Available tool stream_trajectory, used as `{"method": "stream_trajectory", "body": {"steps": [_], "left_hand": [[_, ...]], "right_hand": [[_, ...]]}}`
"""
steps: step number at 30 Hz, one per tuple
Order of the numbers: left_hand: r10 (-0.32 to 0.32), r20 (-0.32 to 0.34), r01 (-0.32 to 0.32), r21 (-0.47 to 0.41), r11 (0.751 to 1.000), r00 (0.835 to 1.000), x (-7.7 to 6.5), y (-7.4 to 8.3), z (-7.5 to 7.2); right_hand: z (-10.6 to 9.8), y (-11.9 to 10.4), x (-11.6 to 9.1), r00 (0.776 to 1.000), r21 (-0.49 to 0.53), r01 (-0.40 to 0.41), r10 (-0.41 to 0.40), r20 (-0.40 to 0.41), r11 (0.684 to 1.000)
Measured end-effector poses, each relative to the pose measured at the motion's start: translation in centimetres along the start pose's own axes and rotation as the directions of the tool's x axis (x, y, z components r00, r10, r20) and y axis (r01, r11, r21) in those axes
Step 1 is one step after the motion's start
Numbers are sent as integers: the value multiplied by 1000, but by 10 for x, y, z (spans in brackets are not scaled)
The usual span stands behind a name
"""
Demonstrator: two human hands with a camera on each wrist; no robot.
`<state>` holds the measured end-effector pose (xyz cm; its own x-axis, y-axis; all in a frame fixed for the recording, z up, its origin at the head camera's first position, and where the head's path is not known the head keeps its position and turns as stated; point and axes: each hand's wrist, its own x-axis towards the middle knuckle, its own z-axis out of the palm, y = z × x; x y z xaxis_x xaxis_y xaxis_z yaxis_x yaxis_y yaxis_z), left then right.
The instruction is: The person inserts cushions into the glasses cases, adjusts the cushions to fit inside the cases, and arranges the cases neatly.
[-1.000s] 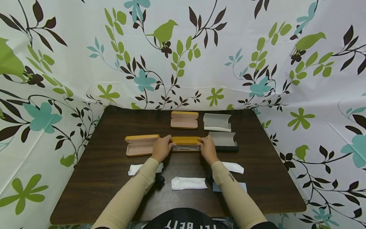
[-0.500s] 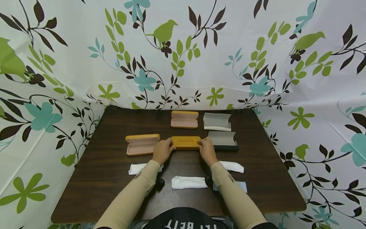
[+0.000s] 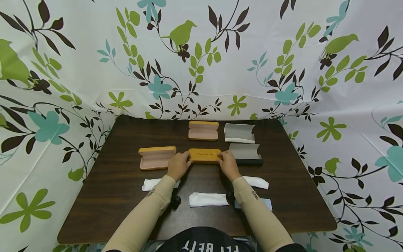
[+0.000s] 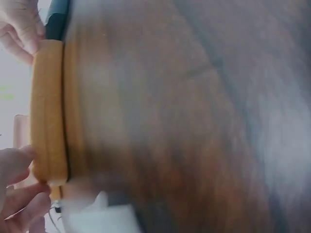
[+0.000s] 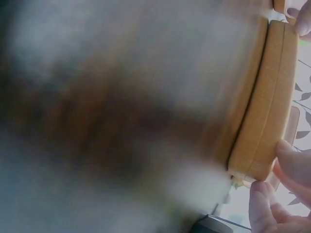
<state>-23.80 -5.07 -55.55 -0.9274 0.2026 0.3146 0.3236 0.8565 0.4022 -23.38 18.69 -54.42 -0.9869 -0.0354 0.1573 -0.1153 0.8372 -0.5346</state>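
A yellow glasses case (image 3: 204, 156) with small dark lettering on its lid lies closed at the middle of the dark table (image 3: 119, 199). My left hand (image 3: 178, 165) pinches its left end and my right hand (image 3: 229, 163) its right end, thumbs on the near side. In the left wrist view the closed yellow glasses case (image 4: 48, 111) stands along the left edge, with my left fingers (image 4: 17, 162) at its lower end. The right wrist view has the fingers (image 5: 294, 162) of my right hand at the case's corner. The inside of the case is hidden.
Open yellow cases with pink lining stand to the left (image 3: 155, 162) and behind (image 3: 203, 134). An open white case (image 3: 240, 134) and an open dark case (image 3: 244, 152) are to the right. Nearer me lie folded white cloths (image 3: 209, 200) and a light blue cloth (image 3: 267, 203).
One second ago the yellow case's lid was partly raised, showing something pale inside. Its lid has come down since, both hands staying at its ends.
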Motion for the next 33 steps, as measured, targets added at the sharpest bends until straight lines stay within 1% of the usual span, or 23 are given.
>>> {"method": "stream_trajectory", "body": {"steps": [2,4,7,9,12,15,16,18,21,24,27,29,31,33], "left_hand": [[2,12,-2,8,1000,1000,-2,-2,-6],[9,22,-9,16,1000,1000,-4,-4,-13],[12,45,-13,9,1000,999,-7,-10,-27],[6,72,-6,1,1000,997,-10,-15,-35],[5,103,-4,-12,1000,995,-17,-26,-47],[34,111,-34,-10,999,993,-26,-39,-57],[45,112,-44,-13,999,993,-30,-43,-60],[54,127,-52,-20,998,990,-37,-51,-66],[20,181,-15,-25,1000,983,-47,-63,-75],[-45,251,42,19,999,967,-56,-76,-83],[-107,307,89,70,994,946,-66,-88,-91],[-144,338,123,82,989,930,-73,-95,-95],[-167,366,151,72,986,916,-78,-100,-98],[-181,386,168,68,983,905,-82,-103,-100]], "right_hand": [[-1,-2,-1,1000,-13,-3,3,13,1000],[-1,-7,-1,1000,-35,0,0,7,999],[-1,-19,0,1000,-86,24,-25,-17,996],[0,-29,1,999,-112,43,-45,-12,993],[3,-45,1,996,-118,87,-83,37,989],[9,-61,0,984,-87,133,-121,133,987],[11,-66,0,975,-75,151,-136,173,986],[17,-74,-1,952,-54,194,-175,253,979],[25,-84,-3,906,-23,243,-218,363,970],[33,-94,-6,868,11,272,-250,428,962],[43,-104,-10,832,36,286,-266,487,958],[49,-111,-13,810,51,290,-273,519,956],[55,-118,-16,796,54,289,-271,542,956],[61,-125,-17,790,53,301,-280,546,952]]}}
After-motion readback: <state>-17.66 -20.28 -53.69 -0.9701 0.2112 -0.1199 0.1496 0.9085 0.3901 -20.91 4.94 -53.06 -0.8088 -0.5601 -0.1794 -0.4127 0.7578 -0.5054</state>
